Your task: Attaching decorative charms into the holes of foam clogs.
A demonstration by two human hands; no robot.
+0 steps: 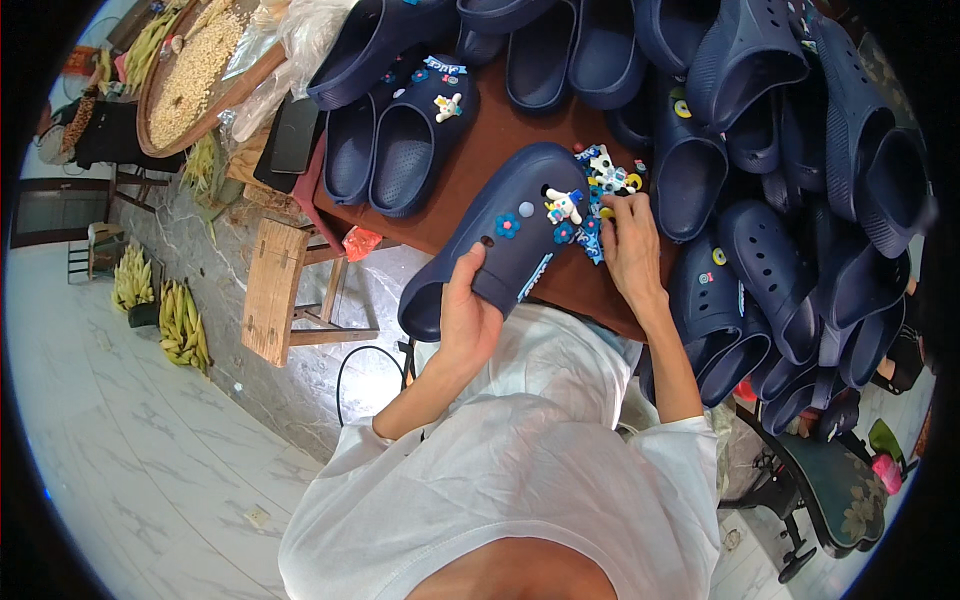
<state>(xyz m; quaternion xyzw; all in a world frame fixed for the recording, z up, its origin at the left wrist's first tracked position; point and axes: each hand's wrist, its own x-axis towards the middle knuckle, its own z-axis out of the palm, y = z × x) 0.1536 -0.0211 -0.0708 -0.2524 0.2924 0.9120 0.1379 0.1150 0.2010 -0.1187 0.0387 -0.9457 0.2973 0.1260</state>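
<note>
A navy blue foam clog [470, 245] is gripped in my left hand [470, 318], with the thumb on its upper and its toe pointing away from me. Fixed on its upper are a blue flower charm [507, 226], a pale round charm [526, 209] and a white animal-shaped charm [563, 205]. A blue lettered charm [535, 277] sits nearer its edge. Just right of the clog lies a small heap of colourful shoe charms [605, 175]. My right hand [634, 248] reaches into the heap's near side with fingers bent together; what they pinch is hidden.
Finished-looking charm-covered clogs [425, 140] stand at the table's [470, 130] far left. Many navy clogs [770, 240] are piled along the right and far side. Left are a dark phone [294, 135], a wooden stool [272, 290] and a round tray of kernels [165, 70].
</note>
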